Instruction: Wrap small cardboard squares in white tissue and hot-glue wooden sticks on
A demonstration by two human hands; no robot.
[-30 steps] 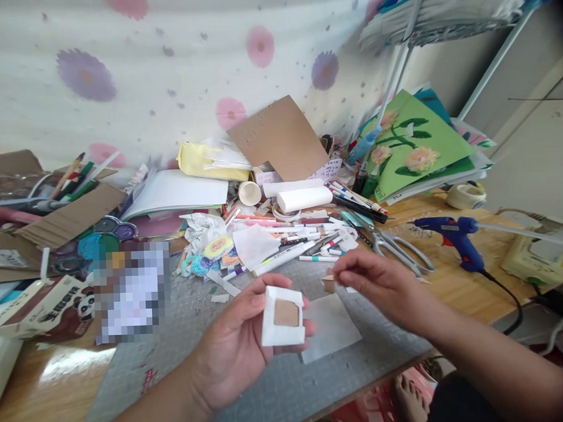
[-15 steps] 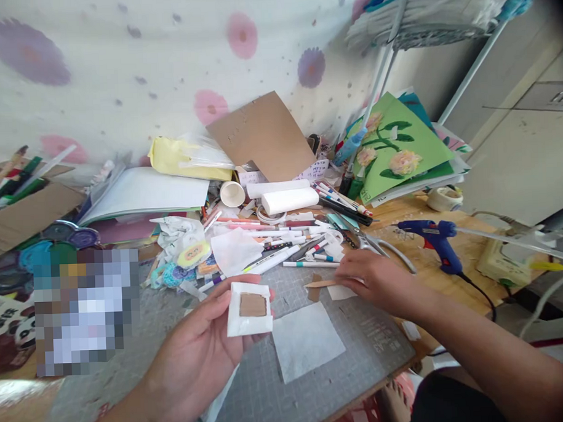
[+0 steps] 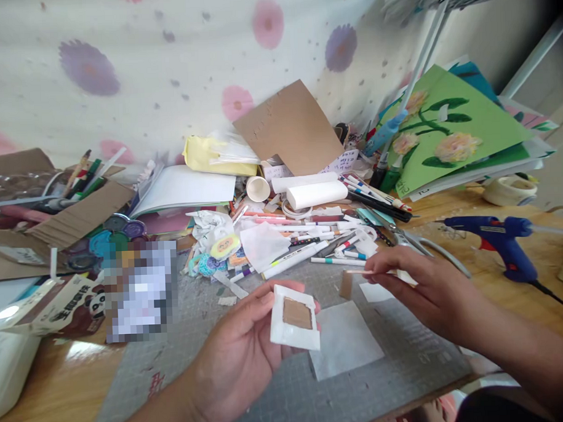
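Observation:
My left hand (image 3: 249, 353) is closed around a small white paper-wrapped square frame (image 3: 295, 344), whose middle shows brown corrugated cardboard (image 3: 298, 313). The frame is tilted toward me, above the grey cutting mat (image 3: 177, 387). In my right hand (image 3: 416, 286) a thin wooden stick (image 3: 359, 272) is pinched between thumb and fingers, pointing left. Its tip is at the top edge of a small brown cardboard piece (image 3: 346, 286); whether they touch, I cannot tell. Between the hands a white paper square (image 3: 346, 344) lies flat, with a smaller white piece (image 3: 375, 292) behind it.
Markers and pens (image 3: 306, 254) are heaped behind the mat, with a paper cup (image 3: 258, 189) and white rolls (image 3: 316, 195). A blue glue gun (image 3: 499, 231) stands at right near tape (image 3: 510, 190). Cardboard boxes (image 3: 82, 212) and a panda-print packet (image 3: 63, 305) crowd the left.
The view has swung left, so things sit farther right in the picture. The wooden stick's tip has moved up to the cardboard piece's top edge. The left hand still holds the frame.

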